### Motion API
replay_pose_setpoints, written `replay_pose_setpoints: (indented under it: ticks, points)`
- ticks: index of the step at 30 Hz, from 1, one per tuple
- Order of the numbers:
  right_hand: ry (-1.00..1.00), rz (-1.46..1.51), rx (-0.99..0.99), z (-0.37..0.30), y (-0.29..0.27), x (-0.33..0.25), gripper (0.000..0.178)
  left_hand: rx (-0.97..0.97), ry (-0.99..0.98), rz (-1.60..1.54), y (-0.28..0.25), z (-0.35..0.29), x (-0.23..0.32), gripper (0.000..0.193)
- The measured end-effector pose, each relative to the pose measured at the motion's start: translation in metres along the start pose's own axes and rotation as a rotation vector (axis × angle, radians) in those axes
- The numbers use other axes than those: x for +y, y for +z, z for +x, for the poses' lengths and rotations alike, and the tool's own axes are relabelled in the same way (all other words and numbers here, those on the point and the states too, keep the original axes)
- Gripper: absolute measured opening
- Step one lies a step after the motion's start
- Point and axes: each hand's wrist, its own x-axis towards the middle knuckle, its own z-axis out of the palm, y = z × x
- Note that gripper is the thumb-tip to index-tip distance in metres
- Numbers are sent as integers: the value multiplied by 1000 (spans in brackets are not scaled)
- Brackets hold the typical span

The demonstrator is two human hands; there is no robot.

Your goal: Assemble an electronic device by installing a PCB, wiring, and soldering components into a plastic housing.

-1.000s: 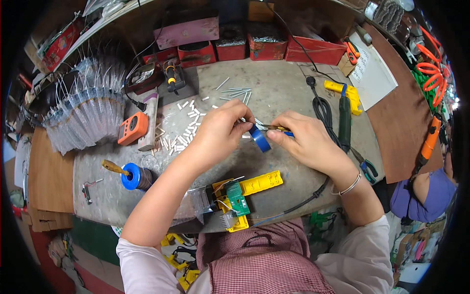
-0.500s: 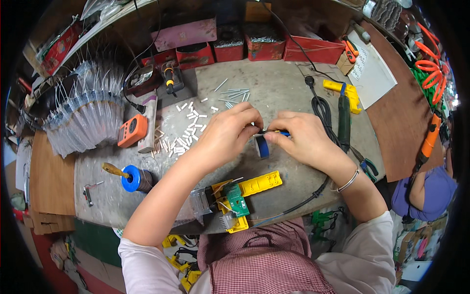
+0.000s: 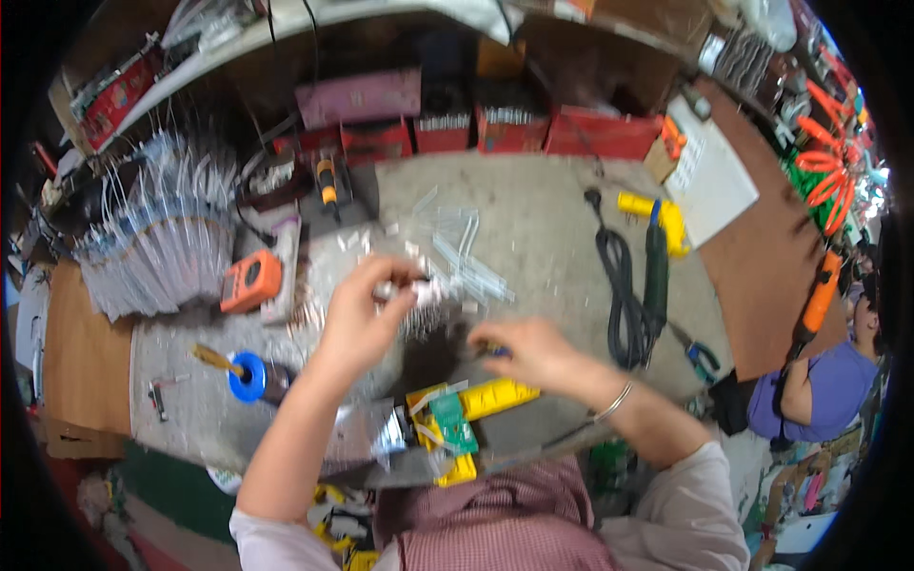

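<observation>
My left hand [image 3: 367, 314] is over the pile of small white tubes [image 3: 424, 300], its thumb and forefinger curled; motion blur hides whether anything is between them. To the right, my right hand [image 3: 533, 352] is closed, and a small blue and yellow bit [image 3: 497, 350] shows at its fingertips, too smeared to name. A blurred dark round shape lies just left of those fingers. In front of both hands sits an opened yellow plastic casing [image 3: 500, 398] with a green circuit board [image 3: 452, 423] and a clear plastic piece [image 3: 367, 433] beside it.
Metal rods [image 3: 471, 257] lie beyond my hands. Leftward are an orange meter [image 3: 251, 281], a blue solder spool [image 3: 249, 377] and bagged wired parts [image 3: 157, 233]. A coiled black cable [image 3: 619, 295], yellow-handled tool [image 3: 676, 228] and pliers [image 3: 703, 360] lie right. Red boxes [image 3: 605, 133] line the back.
My hands, together before, have parted: the left moved left to the white tubes, the right came nearer and left. The blue tape roll no longer shows clearly. The view has shifted slightly.
</observation>
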Motion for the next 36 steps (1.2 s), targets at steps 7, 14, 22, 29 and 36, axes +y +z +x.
replay_pose_setpoints:
  ticks: [7,14,22,29,36]
  points:
    - [-216,75,359,16,-58,-2,26,81,-93,-58,-37,-40,3,19]
    - [-28,-144,1109,147,-256,-8,25,162,-169,-155,-46,-67,2,19]
    - [49,60,998,209,-284,21,41,84,-130,-75,-51,-84,1,16]
    - [156,-94,371,37,-116,25,34,-66,-217,-213,-49,-92,2,13]
    - [17,-436,485,-35,-43,18,30,-195,-192,-331,-28,-94,1,13]
